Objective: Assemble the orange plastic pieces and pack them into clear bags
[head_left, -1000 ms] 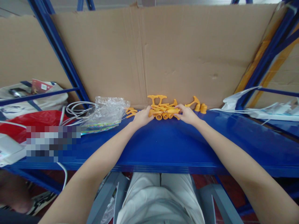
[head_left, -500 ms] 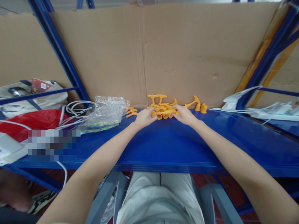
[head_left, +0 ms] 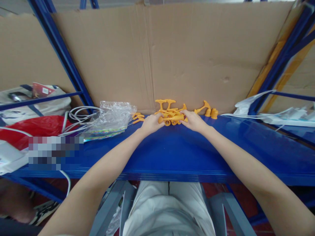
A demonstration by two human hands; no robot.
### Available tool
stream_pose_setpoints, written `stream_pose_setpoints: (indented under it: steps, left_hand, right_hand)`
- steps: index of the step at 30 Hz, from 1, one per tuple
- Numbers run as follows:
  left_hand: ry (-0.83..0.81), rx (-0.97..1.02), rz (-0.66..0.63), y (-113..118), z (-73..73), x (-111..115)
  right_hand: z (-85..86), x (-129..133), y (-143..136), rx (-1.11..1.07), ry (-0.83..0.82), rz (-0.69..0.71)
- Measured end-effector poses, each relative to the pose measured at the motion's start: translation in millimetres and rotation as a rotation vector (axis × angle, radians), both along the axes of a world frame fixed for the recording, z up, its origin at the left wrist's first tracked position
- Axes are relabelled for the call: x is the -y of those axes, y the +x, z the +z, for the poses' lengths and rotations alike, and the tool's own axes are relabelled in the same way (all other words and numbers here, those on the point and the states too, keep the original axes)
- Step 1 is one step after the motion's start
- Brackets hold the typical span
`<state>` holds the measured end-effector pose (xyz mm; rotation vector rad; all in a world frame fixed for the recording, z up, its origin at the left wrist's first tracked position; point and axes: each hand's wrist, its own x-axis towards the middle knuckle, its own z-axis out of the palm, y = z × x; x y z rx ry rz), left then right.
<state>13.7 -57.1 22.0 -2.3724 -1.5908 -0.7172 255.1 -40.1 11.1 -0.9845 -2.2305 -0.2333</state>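
Note:
On the blue shelf, a heap of yellow plastic corkscrews (head_left: 169, 111) lies against the cardboard, several round open ends facing me. My left hand (head_left: 152, 122) is closed at the heap's left side. My right hand (head_left: 196, 121) is closed at its right side. Between them, one yellow corkscrew (head_left: 174, 118) lies crosswise at the front, its ends in my fingers; the fingertips are partly hidden. Left of my left hand are loose yellow handles with metal spirals (head_left: 138, 117). Beyond my right hand, another yellow corkscrew (head_left: 203, 106) leans beside two bell-shaped yellow caps (head_left: 214, 113).
Clear plastic bags (head_left: 114, 114) and white cables (head_left: 82, 114) lie to the left, near a red bag (head_left: 36, 126). A cardboard sheet (head_left: 197, 55) closes the back between blue posts (head_left: 61, 55). White power strips (head_left: 292, 121) lie at right.
Both hands stay almost in place at the heap. The crosswise corkscrew between them has shifted very slightly.

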Motion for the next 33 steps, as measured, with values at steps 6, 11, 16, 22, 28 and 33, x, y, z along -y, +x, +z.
stream_pose_setpoints:
  steps: [6, 11, 16, 22, 28, 33]
  left_hand:
    - [-0.016, -0.032, -0.004, 1, 2.4, 3]
    - [-0.005, -0.021, -0.008, -1, 0.4, 0]
    - [0.005, -0.011, -0.008, -3, -1.8, -2]
    - [0.007, 0.008, -0.016, -3, -6.4, -5]
    - [-0.003, 0.059, -0.020, -4, -9.5, -11]
    - [0.002, 0.105, -0.034, -6, -10.5, -14]
  right_hand:
    - [-2.3, -7, 3, -0.285, -0.324, 0.091]
    - [2.4, -7, 11, -0.480, -0.617, 0.244]
    - [8.4, 1, 9, -0.573, -0.721, 0.182]
    - [8.1, 10, -6, -0.616, -0.845, 0.035]
    - [11.2, 14, -12, -0.618, -0.878, -0.048]
    - [17.7, 19, -8, -0.603, -0.969, 0.021]
